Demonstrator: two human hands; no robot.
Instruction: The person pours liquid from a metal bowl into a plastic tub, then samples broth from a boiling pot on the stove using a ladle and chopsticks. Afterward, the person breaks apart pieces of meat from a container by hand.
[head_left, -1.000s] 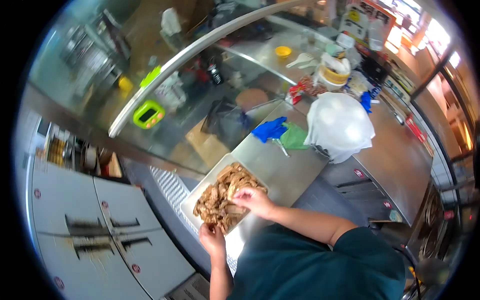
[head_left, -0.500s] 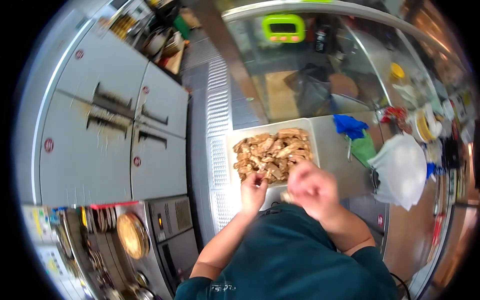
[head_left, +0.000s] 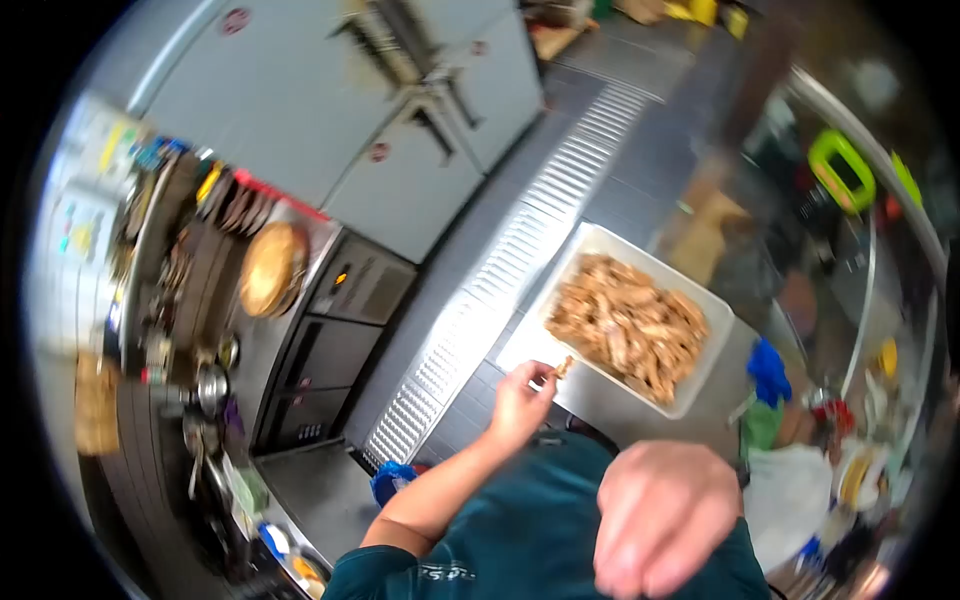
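A white rectangular tray [head_left: 708, 392] on the metal counter holds a heap of brown, sauce-coated meat pieces [head_left: 630, 325]. At the tray's near left corner my left hand [head_left: 520, 402] pinches a small meat piece [head_left: 564, 368] between thumb and fingertips. My right hand [head_left: 668, 515] is lifted close to the camera, in front of my dark green shirt [head_left: 520, 500]. Its fingers are curled together and slightly blurred, with the back of the hand toward me. Whatever they may hold is hidden.
To the right of the tray lie a blue cloth [head_left: 767, 372], a green cloth [head_left: 762, 426] and a white bag [head_left: 790, 500]. A glass-fronted case with a green timer [head_left: 842, 172] stands beyond. Left are a floor drain grate [head_left: 500, 275], steel fridges [head_left: 415, 190] and a round wooden board [head_left: 272, 268].
My view has swung left and tilted. My right hand has risen from beside the tray toward the camera. My left hand has come off the heap with a meat piece.
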